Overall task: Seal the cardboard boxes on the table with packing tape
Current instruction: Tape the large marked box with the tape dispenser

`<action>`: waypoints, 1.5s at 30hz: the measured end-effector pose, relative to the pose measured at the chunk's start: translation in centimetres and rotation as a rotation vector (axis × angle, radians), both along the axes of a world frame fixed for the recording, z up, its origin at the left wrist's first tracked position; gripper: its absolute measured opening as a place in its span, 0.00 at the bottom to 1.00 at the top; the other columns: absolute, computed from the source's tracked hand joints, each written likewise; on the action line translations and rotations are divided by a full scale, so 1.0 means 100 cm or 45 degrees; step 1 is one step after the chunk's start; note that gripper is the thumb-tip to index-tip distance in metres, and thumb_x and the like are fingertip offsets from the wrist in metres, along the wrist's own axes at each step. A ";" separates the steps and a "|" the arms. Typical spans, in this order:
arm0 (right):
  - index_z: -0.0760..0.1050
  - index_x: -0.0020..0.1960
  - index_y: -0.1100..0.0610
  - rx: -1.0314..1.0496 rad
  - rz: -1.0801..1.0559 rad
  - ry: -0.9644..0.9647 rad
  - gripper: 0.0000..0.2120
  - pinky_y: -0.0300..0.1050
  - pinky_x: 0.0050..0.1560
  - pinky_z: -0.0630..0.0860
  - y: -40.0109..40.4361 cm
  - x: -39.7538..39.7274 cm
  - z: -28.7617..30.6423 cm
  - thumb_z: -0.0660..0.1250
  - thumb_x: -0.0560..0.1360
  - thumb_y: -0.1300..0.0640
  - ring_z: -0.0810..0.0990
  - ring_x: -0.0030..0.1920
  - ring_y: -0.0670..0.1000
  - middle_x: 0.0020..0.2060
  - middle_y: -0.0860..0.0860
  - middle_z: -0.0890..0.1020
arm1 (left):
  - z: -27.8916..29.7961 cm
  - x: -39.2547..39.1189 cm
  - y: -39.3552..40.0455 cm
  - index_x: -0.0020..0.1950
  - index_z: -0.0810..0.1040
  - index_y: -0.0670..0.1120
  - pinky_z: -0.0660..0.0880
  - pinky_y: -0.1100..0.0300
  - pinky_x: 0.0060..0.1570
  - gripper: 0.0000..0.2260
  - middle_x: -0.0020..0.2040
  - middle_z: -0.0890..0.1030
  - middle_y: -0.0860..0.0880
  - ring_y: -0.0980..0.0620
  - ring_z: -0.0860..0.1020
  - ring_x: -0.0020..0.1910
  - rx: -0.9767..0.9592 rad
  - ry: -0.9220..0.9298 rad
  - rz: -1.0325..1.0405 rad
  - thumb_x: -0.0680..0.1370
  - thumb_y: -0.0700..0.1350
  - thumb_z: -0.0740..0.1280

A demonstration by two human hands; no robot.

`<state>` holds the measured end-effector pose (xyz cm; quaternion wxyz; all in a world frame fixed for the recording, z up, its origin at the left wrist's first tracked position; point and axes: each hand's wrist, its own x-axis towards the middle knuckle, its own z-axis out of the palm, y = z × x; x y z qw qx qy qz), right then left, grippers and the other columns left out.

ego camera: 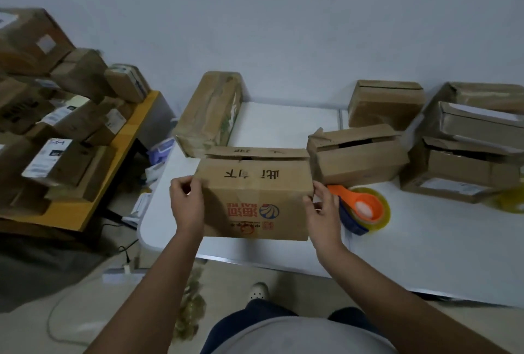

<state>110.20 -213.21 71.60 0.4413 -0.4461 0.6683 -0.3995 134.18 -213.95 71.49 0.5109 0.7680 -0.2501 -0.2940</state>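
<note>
White table (pixel 283 124) against a pale wall; a brown cardboard box (pixel 255 197) is gripped by the left hand (pixel 187 203) and right hand (pixel 323 206).

Parcel packing room: labelled cartons (pixel 65 127) heaped on side bench, tape dispenser (pixel 363 209) on white table (pixel 425 240).

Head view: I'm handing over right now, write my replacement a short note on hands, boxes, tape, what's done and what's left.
Left hand grips the left end of the printed box; right hand grips its right end.
The box sits at the white table's near edge, flaps folded down, no tape visible on it.
Tape dispenser lies just right of it, untouched.
Wrapped box at the back left looks taped.
Left: tape this box, then the open-flapped box and the stack at right.
</note>
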 end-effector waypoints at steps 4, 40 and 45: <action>0.71 0.70 0.50 0.029 -0.141 0.042 0.17 0.52 0.62 0.74 -0.015 0.013 -0.016 0.61 0.82 0.52 0.74 0.58 0.50 0.61 0.50 0.68 | -0.019 0.020 -0.020 0.52 0.73 0.52 0.76 0.52 0.56 0.03 0.54 0.78 0.50 0.52 0.77 0.53 0.025 -0.024 -0.165 0.80 0.49 0.65; 0.70 0.62 0.39 0.595 0.264 0.809 0.18 0.49 0.49 0.76 -0.068 -0.122 -0.135 0.59 0.74 0.37 0.78 0.53 0.54 0.57 0.51 0.78 | -0.050 -0.014 -0.082 0.82 0.48 0.52 0.39 0.50 0.77 0.34 0.81 0.46 0.56 0.57 0.40 0.79 0.016 -1.478 -1.864 0.81 0.68 0.45; 0.68 0.49 0.55 0.520 0.178 0.721 0.17 0.55 0.55 0.73 -0.083 -0.114 -0.117 0.58 0.80 0.41 0.72 0.36 0.52 0.44 0.63 0.77 | -0.052 -0.009 -0.083 0.82 0.49 0.51 0.37 0.53 0.77 0.33 0.81 0.46 0.55 0.57 0.41 0.80 -0.017 -1.496 -1.907 0.82 0.66 0.50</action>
